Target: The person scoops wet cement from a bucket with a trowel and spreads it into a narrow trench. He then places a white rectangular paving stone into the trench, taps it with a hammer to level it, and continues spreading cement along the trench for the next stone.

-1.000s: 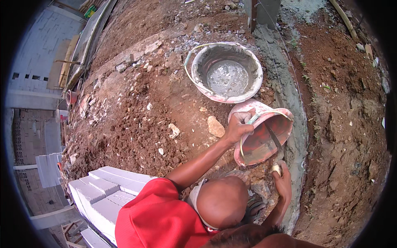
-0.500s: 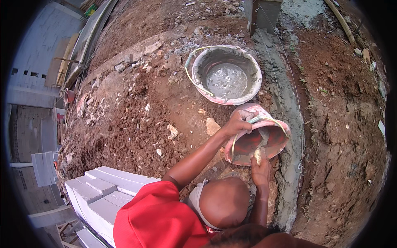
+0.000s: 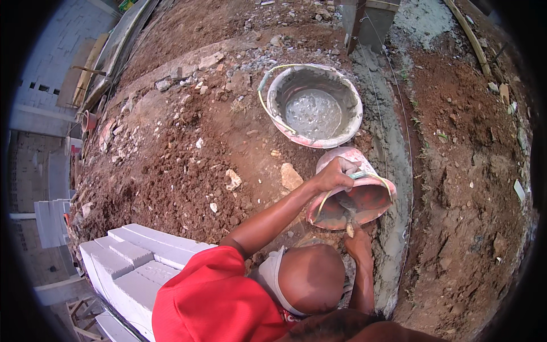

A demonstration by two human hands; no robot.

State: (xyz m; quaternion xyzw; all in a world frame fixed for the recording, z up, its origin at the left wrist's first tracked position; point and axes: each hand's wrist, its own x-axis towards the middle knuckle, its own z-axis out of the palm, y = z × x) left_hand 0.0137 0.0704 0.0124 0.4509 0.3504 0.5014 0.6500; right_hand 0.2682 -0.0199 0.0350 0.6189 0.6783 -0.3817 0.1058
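My left hand [image 3: 336,174] is closed on the handle of a tipped mortar-stained bucket [image 3: 325,215], whose mouth faces toward me. Held in my right hand [image 3: 358,244] is a trowel [image 3: 349,219]; its wooden handle shows at my fingers, and its grey blade reaches inside the tipped bucket. Grey residue and reddish patches coat the bucket's inner wall. Just beyond it stands a second, wider bucket [image 3: 358,117], upright, with wet grey mortar [image 3: 312,113] in the bottom and its handle folded out to the left.
A strip of wet mortar [image 3: 401,199] runs along the right, with string lines [image 3: 405,114] stretched over it to a concrete post [image 3: 376,25]. Stacked pale blocks [image 3: 131,253] stand at the lower left. Loose stones [image 3: 233,179] and red soil cover the ground.
My right hand has drawn slightly back toward me and left, and the trowel blade has swung left inside the bucket. The tipped bucket has shifted slightly; my left hand keeps its hold.
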